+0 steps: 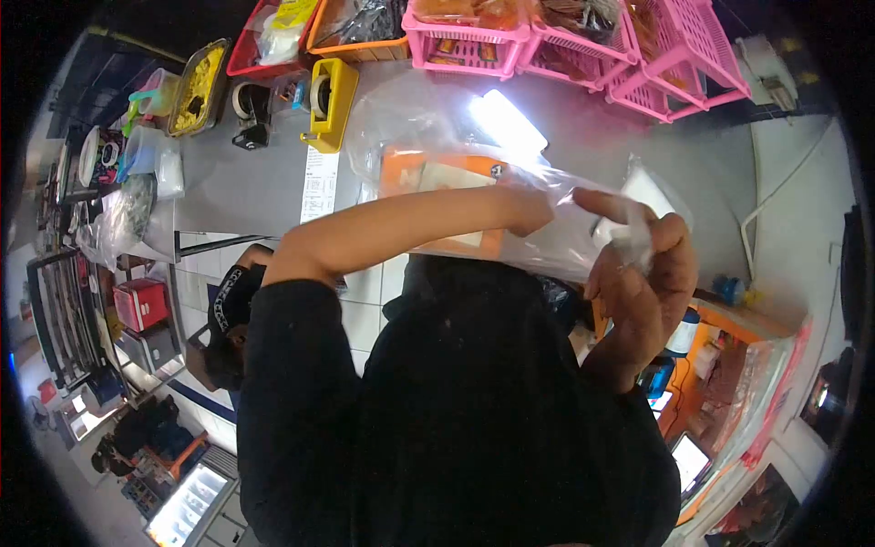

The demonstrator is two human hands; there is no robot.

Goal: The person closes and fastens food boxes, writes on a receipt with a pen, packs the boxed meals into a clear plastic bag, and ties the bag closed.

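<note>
A clear plastic bag (561, 246) stretches across the front of the counter. My right hand (652, 278) pinches its bunched right end between thumb and fingers. My left arm reaches over the bag from the left, and my left hand (530, 210) is bent down at the plastic, its fingers hidden. An orange, flat, box-like item (401, 173) with a cream panel lies under my left forearm, seen through or beside the plastic; I cannot tell whether it is inside the bag. Behind it, more loose clear plastic (401, 114) is spread near a brightly glaring sheet-like thing (510, 126).
A yellow tape dispenser (335, 105), a black tape dispenser (251, 117) and a printed receipt (319, 182) are left of the bag. Pink baskets (469, 41) line the back. A tray of yellow food (199, 87) is at far left. Another person (219, 342) is lower left.
</note>
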